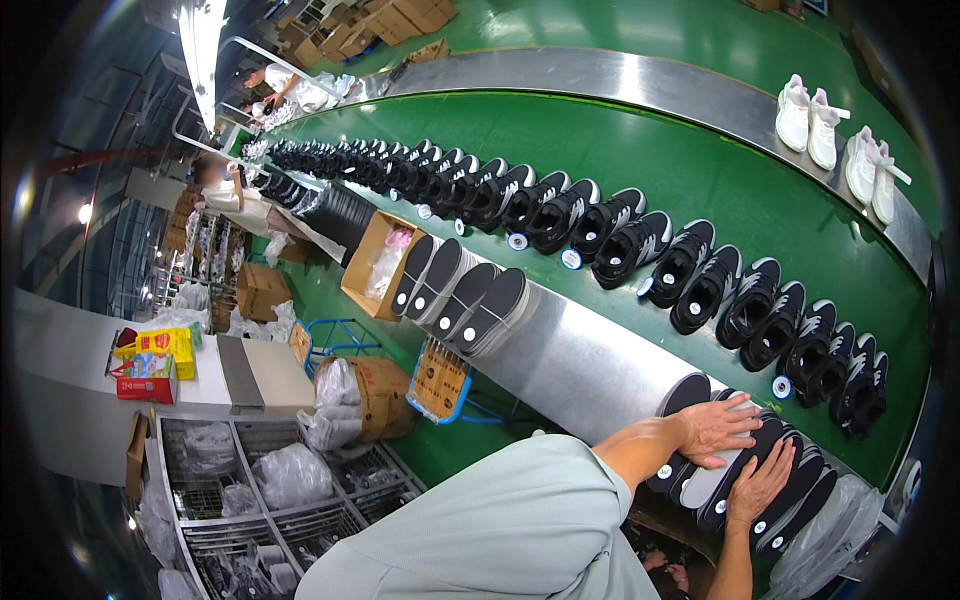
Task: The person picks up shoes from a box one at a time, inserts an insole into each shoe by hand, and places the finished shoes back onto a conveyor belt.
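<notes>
Several black insoles with small white round stickers lie in overlapping rows on the metal ledge (590, 360) at the lower right. My left hand (718, 430) rests on them, fingers spread, above a grey-looking insole (708, 484). Just right of it, my right hand (762, 482) lies along a black insole (797, 478), fingers stretched out and fairly close together. Both hands touch the insoles, and neither is wrapped round one. Beyond my hands, black sneakers (765, 300) with white-grey soles stand in a long line on the green conveyor belt (680, 160).
More stacked insoles (470, 305) sit left along the ledge, beside an open carton (365, 262). A clear plastic bag (830, 535) lies right of my hands. White sneakers (822, 130) stand on the far metal rail (620, 80). A wire rack (240, 470) is at lower left; people work farther up the line.
</notes>
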